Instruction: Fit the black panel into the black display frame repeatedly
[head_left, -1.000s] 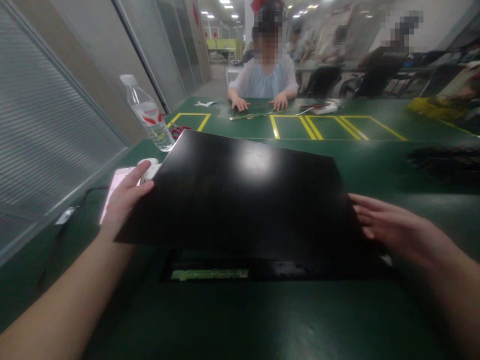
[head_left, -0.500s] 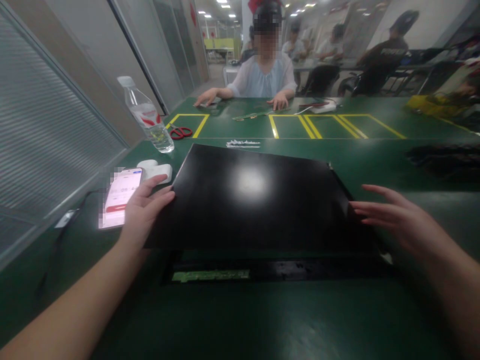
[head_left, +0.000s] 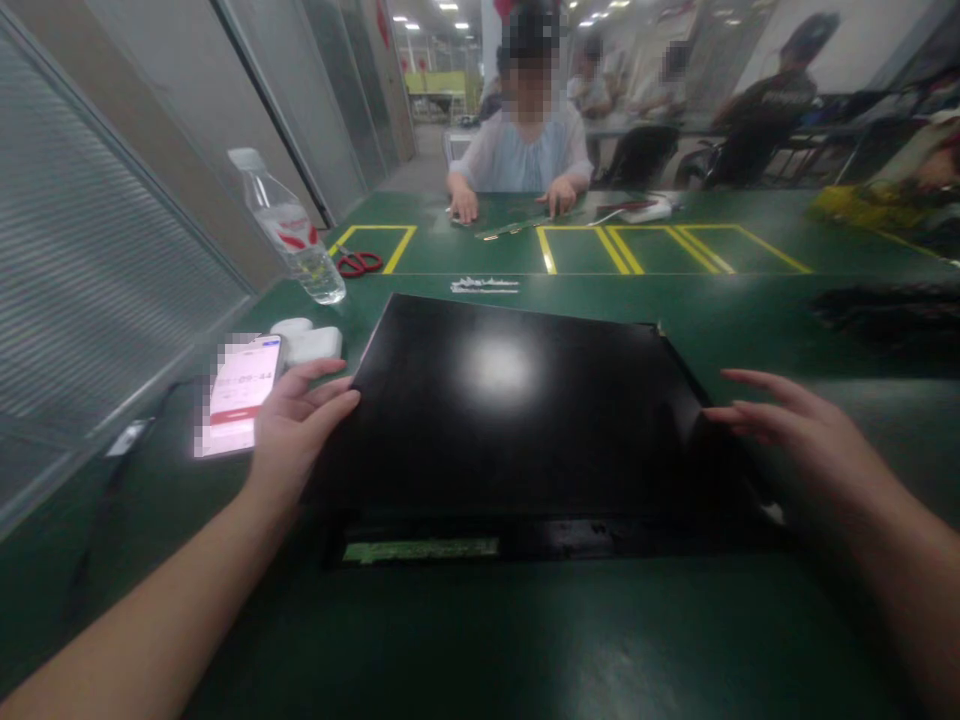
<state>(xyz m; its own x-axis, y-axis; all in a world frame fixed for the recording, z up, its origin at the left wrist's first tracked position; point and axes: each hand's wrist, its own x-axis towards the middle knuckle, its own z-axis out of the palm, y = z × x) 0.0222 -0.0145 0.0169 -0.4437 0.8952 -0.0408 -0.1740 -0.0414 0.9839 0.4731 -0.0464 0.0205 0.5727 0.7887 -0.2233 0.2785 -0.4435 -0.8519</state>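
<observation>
A large, flat, glossy black screen panel (head_left: pixel 495 430) lies in front of me, with a bright light reflected in it. My left hand (head_left: pixel 304 410) grips its left edge, the thumb on the rim and the fingers a little apart. At the right edge, my right hand (head_left: pixel 787 415) is open, fingers stretched out; one or two fingertips touch the rim. Under the panel's near side shows a black frame (head_left: pixel 555 538) with a strip of green circuit board (head_left: pixel 420 549) in it. The panel covers the rest of that frame.
To the left are a lit phone (head_left: pixel 244 395), white cases (head_left: pixel 315 345), a water bottle (head_left: pixel 296 235) and red scissors (head_left: pixel 360 263). White strips (head_left: pixel 484 286) lie beyond the panel. Across the green table (head_left: pixel 480 640) a person (head_left: pixel 521 150) handles a thin board (head_left: pixel 517 226).
The panel's near edge has come down closer to the frame. My left hand has shifted slightly right with it. Across the table, the person's hand on the left of the view has moved inward.
</observation>
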